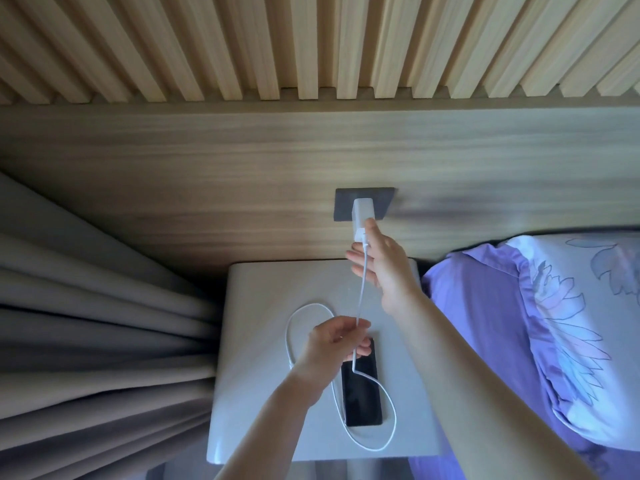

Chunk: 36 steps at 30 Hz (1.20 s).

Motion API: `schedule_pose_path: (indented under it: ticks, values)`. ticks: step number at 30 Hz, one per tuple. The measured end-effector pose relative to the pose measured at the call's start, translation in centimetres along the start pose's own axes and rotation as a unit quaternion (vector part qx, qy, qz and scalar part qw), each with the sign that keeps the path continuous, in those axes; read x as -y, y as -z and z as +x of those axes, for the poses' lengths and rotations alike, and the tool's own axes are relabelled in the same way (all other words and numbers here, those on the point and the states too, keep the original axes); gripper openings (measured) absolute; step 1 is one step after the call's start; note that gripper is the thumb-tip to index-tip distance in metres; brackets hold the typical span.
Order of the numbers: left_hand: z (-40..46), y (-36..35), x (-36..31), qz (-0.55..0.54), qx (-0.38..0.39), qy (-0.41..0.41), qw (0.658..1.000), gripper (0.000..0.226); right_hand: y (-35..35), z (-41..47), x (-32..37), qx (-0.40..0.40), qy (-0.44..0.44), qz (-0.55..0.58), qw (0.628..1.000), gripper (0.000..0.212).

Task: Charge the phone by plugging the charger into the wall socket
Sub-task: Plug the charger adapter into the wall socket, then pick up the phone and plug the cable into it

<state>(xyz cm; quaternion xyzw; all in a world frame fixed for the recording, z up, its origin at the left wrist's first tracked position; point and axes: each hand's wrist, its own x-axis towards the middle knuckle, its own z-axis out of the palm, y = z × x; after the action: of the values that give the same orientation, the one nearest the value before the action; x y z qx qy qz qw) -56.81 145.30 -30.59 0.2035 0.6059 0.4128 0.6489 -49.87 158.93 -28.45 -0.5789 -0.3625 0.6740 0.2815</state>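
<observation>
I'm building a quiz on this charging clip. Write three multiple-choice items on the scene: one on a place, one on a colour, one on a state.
1. Where does the phone lie?
A. On the bed
B. On the white bedside table
C. On the floor

2. What colour is the charger?
A. White
B. Black
C. Blue

3. What is the left hand doing?
A. Resting flat on the table
B. Lifting the phone
C. Pinching the cable

Answers:
1. B: the dark phone lies flat on the table top, with loops of cable around it.
2. A: the charger shows white against the dark socket plate, with the right hand at its lower end.
3. C: the thumb and fingers close on the cable above the phone.
</observation>
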Motion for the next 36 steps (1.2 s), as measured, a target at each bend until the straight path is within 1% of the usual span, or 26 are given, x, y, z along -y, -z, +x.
schedule_pose_path:
  ticks: [3, 5, 7, 10, 12, 13, 15, 17, 18, 19, 21, 22, 23, 26, 27, 28, 30, 31, 32, 33, 35, 36]
  values:
    - [-0.3, 0.7, 1.6, 0.024, -0.002, 0.025, 0.999, 0.013, 1.1, -2.5, -4.3, 0.040, -0.037, -0.004, 0.999, 0.023]
    - [-0.3, 1.4, 2.4, 0.034, -0.009, 0.040, 0.999, 0.010, 2.1, -4.3, -7.5, 0.026, -0.065, -0.010, 0.998, 0.019]
    - [-0.2, 2.1, 3.0, 0.036, -0.013, 0.043, 0.998, 0.012, 3.0, -6.0, -10.6, 0.011, -0.073, -0.017, 0.997, 0.019]
    - [0.5, 3.3, 3.9, 0.038, -0.031, 0.043, 0.998, 0.020, 3.8, -7.9, -14.5, 0.000, -0.062, -0.097, 0.993, 0.029]
    - [1.2, 4.1, 4.8, 0.047, -0.076, 0.056, 0.994, 0.020, 3.7, -8.4, -16.0, 0.000, -0.047, -0.141, 0.989, 0.039]
    - [1.6, 4.6, 5.3, 0.056, -0.101, 0.064, 0.991, 0.021, 3.5, -8.3, -16.5, -0.004, -0.036, -0.148, 0.988, 0.040]
    - [2.3, 5.6, 6.7, 0.075, -0.139, 0.079, 0.984, 0.023, 3.1, -8.0, -17.1, -0.022, -0.010, -0.159, 0.987, 0.029]
    - [2.8, 6.7, 8.3, 0.126, -0.162, 0.083, 0.975, 0.024, 3.0, -7.3, -17.9, -0.049, 0.004, -0.176, 0.983, 0.018]
    - [3.0, 7.2, 9.1, 0.177, -0.171, 0.076, 0.966, 0.025, 3.1, -6.9, -18.3, -0.062, 0.008, -0.189, 0.980, 0.017]
    - [3.2, 7.9, 9.8, 0.252, -0.173, 0.065, 0.950, 0.028, 3.1, -6.6, -18.8, -0.069, 0.012, -0.201, 0.977, 0.017]
    - [3.7, 9.3, 10.9, 0.426, -0.149, 0.042, 0.891, 0.035, 3.3, -6.0, -19.4, -0.075, 0.033, -0.230, 0.970, 0.018]
    - [3.9, 10.0, 11.1, 0.488, -0.131, 0.038, 0.862, 0.036, 3.4, -5.7, -19.6, -0.077, 0.054, -0.254, 0.963, 0.017]
    - [4.2, 10.5, 11.2, 0.519, -0.118, 0.045, 0.845, 0.035, 3.4, -5.4, -19.6, -0.079, 0.077, -0.279, 0.954, 0.016]
    - [5.3, 10.7, 11.0, 0.510, -0.108, 0.087, 0.849, 0.037, 3.4, -4.7, -19.9, -0.087, 0.139, -0.328, 0.930, 0.014]
    - [5.7, 10.4, 11.1, 0.502, -0.114, 0.096, 0.852, 0.039, 3.3, -4.6, -20.1, -0.094, 0.154, -0.349, 0.920, 0.015]
    - [6.2, 10.0, 11.2, 0.492, -0.127, 0.106, 0.855, 0.036, 3.3, -4.6, -20.3, -0.102, 0.154, -0.362, 0.914, 0.017]
    - [7.1, 9.1, 11.5, 0.484, -0.155, 0.132, 0.851, 0.025, 3.1, -4.7, -20.7, -0.109, 0.130, -0.339, 0.925, 0.020]
    - [7.6, 8.9, 11.8, 0.503, -0.149, 0.138, 0.840, 0.021, 3.1, -4.7, -20.8, -0.107, 0.119, -0.312, 0.937, 0.021]
    - [7.9, 8.8, 12.1, 0.542, -0.127, 0.137, 0.819, 0.018, 3.1, -4.8, -20.9, -0.105, 0.108, -0.287, 0.946, 0.021]
    - [8.1, 8.8, 12.2, 0.592, -0.102, 0.127, 0.789, 0.017, 3.1, -4.9, -20.9, -0.103, 0.096, -0.268, 0.953, 0.020]
    - [8.0, 8.9, 12.5, 0.686, -0.055, 0.080, 0.721, 0.018, 3.3, -5.0, -20.9, -0.100, 0.077, -0.232, 0.964, 0.020]
    - [7.8, 8.9, 12.7, 0.712, -0.039, 0.053, 0.699, 0.020, 3.4, -5.1, -20.9, -0.098, 0.070, -0.218, 0.969, 0.022]
